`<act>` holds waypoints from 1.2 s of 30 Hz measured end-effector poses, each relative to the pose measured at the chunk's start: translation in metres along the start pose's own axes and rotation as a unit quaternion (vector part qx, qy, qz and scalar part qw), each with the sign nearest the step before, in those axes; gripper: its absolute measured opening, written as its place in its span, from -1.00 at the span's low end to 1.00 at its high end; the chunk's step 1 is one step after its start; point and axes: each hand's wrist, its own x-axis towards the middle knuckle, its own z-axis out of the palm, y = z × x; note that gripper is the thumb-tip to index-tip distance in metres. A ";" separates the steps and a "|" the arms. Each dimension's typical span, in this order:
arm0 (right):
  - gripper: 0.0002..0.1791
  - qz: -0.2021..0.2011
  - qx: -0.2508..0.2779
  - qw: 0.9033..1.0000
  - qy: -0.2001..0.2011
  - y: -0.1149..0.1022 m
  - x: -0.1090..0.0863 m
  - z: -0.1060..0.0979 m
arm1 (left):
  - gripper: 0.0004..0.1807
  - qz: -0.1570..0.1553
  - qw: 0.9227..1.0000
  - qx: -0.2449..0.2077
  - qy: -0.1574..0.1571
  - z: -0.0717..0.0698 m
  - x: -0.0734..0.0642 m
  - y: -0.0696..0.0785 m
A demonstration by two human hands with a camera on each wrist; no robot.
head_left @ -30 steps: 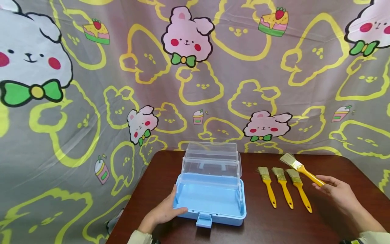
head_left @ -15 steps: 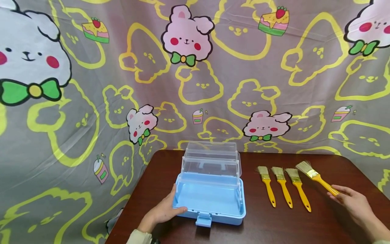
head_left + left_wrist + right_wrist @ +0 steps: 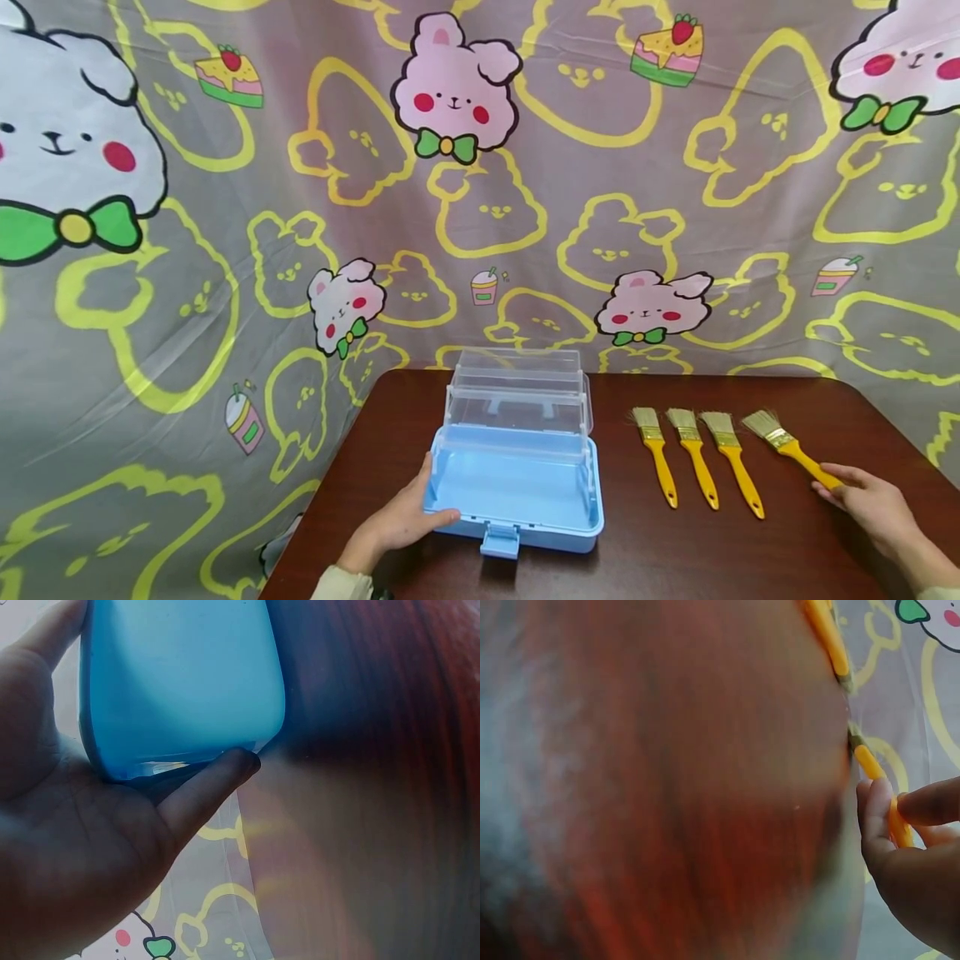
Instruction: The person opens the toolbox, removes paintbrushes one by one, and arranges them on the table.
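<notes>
My left hand [image 3: 401, 515] grips the front left corner of a light blue plastic storage box [image 3: 517, 540], thumb on its front edge and fingers along the left side. The box stands with its lid raised and its clear trays [image 3: 517, 408] folded up behind. At the right, my right hand [image 3: 873, 506] pinches the handle end of a yellow-handled paintbrush [image 3: 801, 461] between thumb and fingers. The brush slants away to the left, pale bristles foremost, low over the table. In the right wrist view the fingertips [image 3: 881, 791] close on its yellow handle.
Three similar paintbrushes lie side by side between the box and my right hand: a left one [image 3: 660, 471], a middle one [image 3: 699, 469] and a right one [image 3: 741, 475]. The dark wooden table [image 3: 615, 567] meets a patterned curtain [image 3: 547, 192] behind and at left.
My right hand has moved right and lowered the paintbrush from over the rightmost lying brush to a spot beside it. The left hand has stayed on the box.
</notes>
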 end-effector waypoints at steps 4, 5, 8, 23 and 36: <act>-0.47 -0.011 -0.013 1.000 -0.025 -0.005 0.001 -0.001 | 0.22 0.001 1.000 0.006 0.007 0.000 0.000 -0.002; -0.47 -0.011 -0.023 0.999 -0.030 -0.006 0.001 -0.001 | 0.22 0.000 1.000 0.007 0.008 0.000 -0.001 -0.002; -0.49 -0.020 -0.072 0.996 -0.045 -0.010 0.001 -0.002 | 0.22 -0.006 1.000 0.003 0.006 0.000 -0.002 -0.003; -0.38 -0.041 -0.235 0.963 -0.122 -0.020 0.011 -0.008 | 0.21 0.005 1.000 -0.001 0.006 0.000 -0.002 -0.003; -0.46 -0.096 -0.301 0.942 -0.112 -0.029 0.009 -0.006 | 0.22 0.003 1.000 0.000 0.000 0.000 -0.002 -0.001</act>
